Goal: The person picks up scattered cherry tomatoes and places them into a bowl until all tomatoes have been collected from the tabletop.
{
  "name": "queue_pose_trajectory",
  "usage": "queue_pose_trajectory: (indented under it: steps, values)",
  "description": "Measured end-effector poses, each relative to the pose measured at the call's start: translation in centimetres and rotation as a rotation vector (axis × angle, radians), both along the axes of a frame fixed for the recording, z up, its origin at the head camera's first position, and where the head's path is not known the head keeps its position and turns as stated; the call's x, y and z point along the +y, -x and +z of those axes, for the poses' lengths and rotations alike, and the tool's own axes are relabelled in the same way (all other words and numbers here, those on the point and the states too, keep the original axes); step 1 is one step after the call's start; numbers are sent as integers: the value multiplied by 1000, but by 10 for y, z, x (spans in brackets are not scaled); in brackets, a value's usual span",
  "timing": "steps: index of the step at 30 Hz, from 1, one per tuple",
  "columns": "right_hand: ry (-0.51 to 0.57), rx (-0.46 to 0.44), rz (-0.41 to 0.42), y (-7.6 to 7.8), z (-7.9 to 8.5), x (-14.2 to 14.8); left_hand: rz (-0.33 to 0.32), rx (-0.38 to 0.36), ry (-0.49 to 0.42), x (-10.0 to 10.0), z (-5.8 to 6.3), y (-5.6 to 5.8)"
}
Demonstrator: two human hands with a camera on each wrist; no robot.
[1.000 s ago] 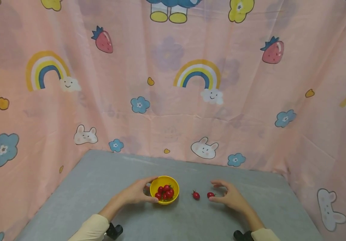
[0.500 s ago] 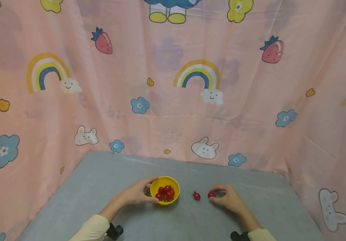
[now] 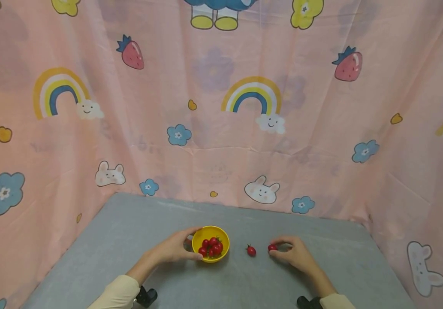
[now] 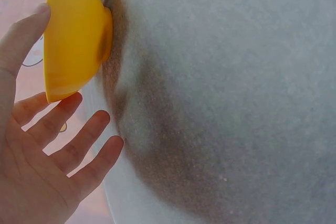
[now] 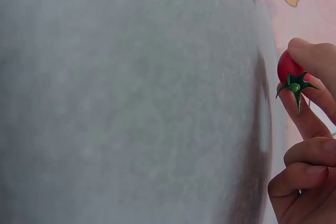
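A yellow bowl (image 3: 223,253) with several cherry tomatoes (image 3: 213,248) inside stands on the grey table. My left hand (image 3: 173,246) holds this bowl at its left side. In the left wrist view the thumb presses near the rim of the bowl (image 4: 73,40), and the other fingers spread at its lower side. My right hand (image 3: 292,253) pinches one cherry tomato (image 3: 272,248) between thumb and fingers; its green stem end shows on the tomato (image 5: 290,69) in the right wrist view. Another cherry tomato (image 3: 251,251) lies between the bowl and the right hand.
The grey table (image 3: 244,283) runs back to a pink printed curtain (image 3: 213,163), which also hangs at both sides. Black wrist mounts (image 3: 146,297) sit by the cream sleeves (image 3: 117,294).
My right hand's fingers have closed on the right-hand cherry tomato, which has shifted slightly right. The left hand and the bowl have stayed in place.
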State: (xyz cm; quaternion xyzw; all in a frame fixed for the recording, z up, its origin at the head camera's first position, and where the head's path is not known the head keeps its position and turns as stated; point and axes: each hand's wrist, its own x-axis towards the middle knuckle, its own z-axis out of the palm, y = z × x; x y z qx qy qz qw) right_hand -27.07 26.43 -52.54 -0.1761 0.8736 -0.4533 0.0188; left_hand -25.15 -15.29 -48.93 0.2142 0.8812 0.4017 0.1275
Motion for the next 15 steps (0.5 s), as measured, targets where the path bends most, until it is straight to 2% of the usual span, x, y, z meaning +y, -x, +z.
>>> queue_pose_trajectory:
  steps: [8, 15]
  values:
    - [68, 3, -31, -4, 1, 3, -7, 1, -6, -1, 1, 0]
    - [68, -23, -72, -5, 4, 4, -8, 11, -11, -1, 2, -1]
